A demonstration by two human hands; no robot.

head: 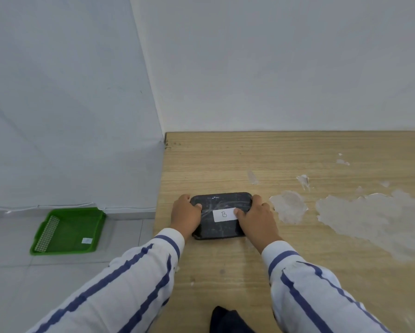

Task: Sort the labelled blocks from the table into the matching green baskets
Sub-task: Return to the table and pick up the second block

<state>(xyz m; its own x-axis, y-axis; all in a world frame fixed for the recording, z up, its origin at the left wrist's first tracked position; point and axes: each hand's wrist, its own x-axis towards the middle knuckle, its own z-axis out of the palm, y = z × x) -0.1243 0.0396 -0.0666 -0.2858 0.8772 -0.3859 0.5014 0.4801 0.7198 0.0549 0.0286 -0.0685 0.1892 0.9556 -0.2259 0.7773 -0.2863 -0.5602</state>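
White walls meet in a corner, grey tiled floor at left. Green basket sits on the floor against the wall, well apart from the desk, small white tag inside, open floor around it. Desk's left edge runs just beside the left hand. Left hand clamps the black block's left end, fingers curled over the top. Block lies flat near the desk's left edge, white label marked "B" on top. Right hand grips the right end, thumb touching the label. Right of it, bare desk with patches of peeled surface, wide open room.
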